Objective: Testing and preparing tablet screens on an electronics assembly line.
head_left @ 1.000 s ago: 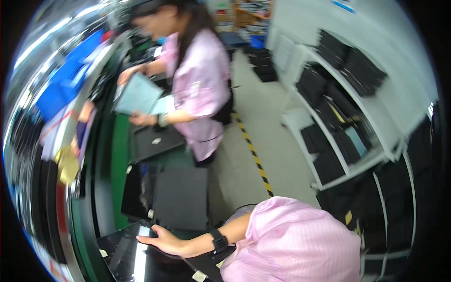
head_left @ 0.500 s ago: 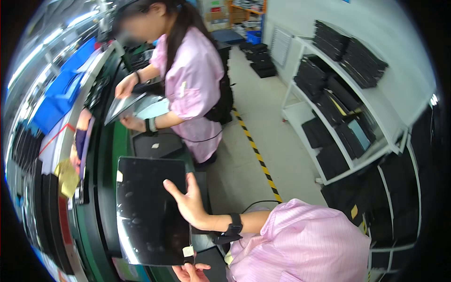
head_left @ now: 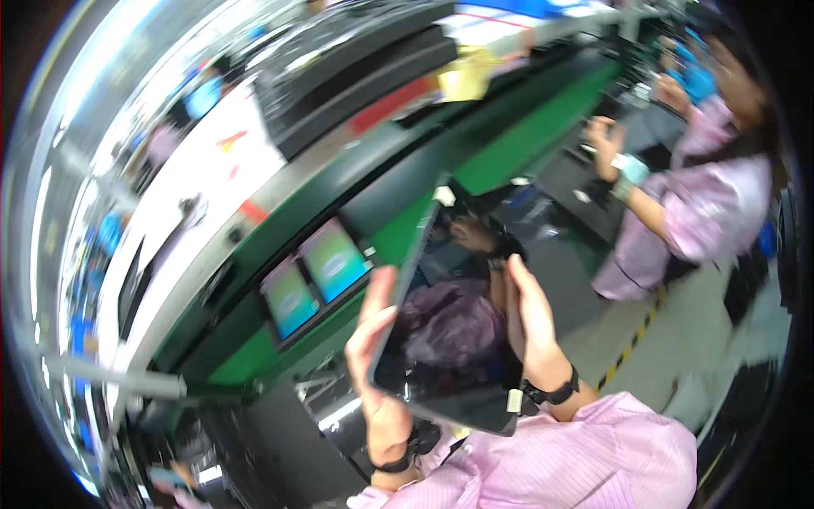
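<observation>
A glossy black screen panel (head_left: pixel 449 339) is tilted in front of me, with small pale tabs at its upper left and lower right corners. My left hand (head_left: pixel 371 335) holds its left edge, fingers pointing up along the side. On the opposite edge, my right hand (head_left: pixel 536 327) presses with the fingers extended and the palm toward the panel. My sleeves and arms reflect in its dark face. Black bands circle both my wrists.
A green-topped line (head_left: pixel 500 157) runs behind the panel, carrying two lit colourful screens (head_left: pixel 333 259) in dark frames. Stacked black slabs (head_left: pixel 356 64) and a yellow cloth (head_left: pixel 468 72) lie on the shelf above. A co-worker (head_left: pixel 704 187) in pink works at the right.
My view has swung to the left, so the co-worker now appears at the right. The panel has turned and tilted, and my left hand has moved from its lower corner to its left side.
</observation>
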`<state>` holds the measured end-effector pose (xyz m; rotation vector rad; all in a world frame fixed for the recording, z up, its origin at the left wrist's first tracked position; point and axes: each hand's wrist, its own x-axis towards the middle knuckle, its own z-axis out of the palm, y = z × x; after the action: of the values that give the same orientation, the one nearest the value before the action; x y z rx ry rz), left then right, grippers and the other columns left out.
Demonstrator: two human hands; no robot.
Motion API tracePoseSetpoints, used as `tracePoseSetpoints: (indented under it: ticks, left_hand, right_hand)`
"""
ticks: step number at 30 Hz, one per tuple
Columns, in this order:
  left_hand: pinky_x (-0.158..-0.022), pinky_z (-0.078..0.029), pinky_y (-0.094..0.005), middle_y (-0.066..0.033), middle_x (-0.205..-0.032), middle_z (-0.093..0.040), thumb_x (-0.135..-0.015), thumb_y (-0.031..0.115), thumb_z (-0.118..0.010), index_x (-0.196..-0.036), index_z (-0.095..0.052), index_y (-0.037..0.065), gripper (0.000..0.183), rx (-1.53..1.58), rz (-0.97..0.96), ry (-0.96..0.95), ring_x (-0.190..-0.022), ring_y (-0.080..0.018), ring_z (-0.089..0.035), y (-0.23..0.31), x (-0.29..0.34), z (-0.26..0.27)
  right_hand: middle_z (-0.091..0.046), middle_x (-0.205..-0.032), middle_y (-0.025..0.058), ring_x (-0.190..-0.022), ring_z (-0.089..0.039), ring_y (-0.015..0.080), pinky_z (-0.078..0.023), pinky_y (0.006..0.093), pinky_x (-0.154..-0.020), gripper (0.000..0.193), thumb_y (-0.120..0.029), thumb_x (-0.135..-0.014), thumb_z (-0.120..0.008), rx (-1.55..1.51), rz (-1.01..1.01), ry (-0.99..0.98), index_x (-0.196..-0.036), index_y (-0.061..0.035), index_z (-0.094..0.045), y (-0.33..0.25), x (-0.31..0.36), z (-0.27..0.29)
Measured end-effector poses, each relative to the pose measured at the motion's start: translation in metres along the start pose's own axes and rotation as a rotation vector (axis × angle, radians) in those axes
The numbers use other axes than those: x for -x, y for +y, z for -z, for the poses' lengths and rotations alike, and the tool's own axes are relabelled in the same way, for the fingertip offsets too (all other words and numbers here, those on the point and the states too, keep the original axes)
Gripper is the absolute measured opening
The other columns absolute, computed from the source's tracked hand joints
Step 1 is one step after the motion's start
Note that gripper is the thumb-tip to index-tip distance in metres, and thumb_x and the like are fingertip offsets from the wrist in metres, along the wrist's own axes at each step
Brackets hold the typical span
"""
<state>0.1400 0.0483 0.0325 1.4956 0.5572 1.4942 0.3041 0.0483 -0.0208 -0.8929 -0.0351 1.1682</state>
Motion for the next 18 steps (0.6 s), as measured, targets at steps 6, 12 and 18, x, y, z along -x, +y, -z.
tracePoseSetpoints:
  ticks: [6, 12, 18]
  left_hand:
    - [-0.106, -0.020, -0.0446, -0.0285, -0.138, -0.030, -0.087, 0.056, -0.038, -0.124, -0.043, 0.000, 0.068, -0.097, 0.062, 0.131, -0.130, -0.0367, -0.029, 0.022, 0.010, 0.009]
    - [-0.106, -0.020, -0.0446, -0.0321, -0.137, -0.028, -0.088, 0.054, -0.038, -0.124, -0.042, -0.001, 0.066, -0.082, 0.004, 0.165, -0.130, -0.0383, -0.029, 0.010, 0.022, 0.026]
    - [-0.104, -0.023, -0.0457, -0.0363, -0.136, -0.027, -0.087, 0.057, -0.038, -0.122, -0.042, -0.002, 0.069, -0.087, 0.038, 0.253, -0.128, -0.0412, -0.031, 0.017, 0.023, 0.024]
  right_hand:
    - [-0.055, -0.109, 0.0033, -0.102, -0.047, 0.0075, -0.032, 0.0188, -0.093, 0.036, -0.029, -0.089, -0.057, 0.163, -0.128, -0.188, -0.110, 0.0001, -0.056, 0.043, -0.023, 0.007]
    - [-0.053, -0.114, 0.0031, -0.104, -0.046, 0.0075, -0.031, 0.0193, -0.094, 0.040, -0.030, -0.088, -0.058, 0.296, -0.154, -0.172, -0.114, 0.0011, -0.054, 0.045, -0.010, -0.019]
    - [-0.055, -0.105, 0.0012, -0.098, -0.048, 0.0063, -0.033, 0.0177, -0.091, 0.031, -0.026, -0.089, -0.057, 0.212, -0.200, -0.147, -0.106, -0.0003, -0.057, 0.053, -0.016, -0.020]
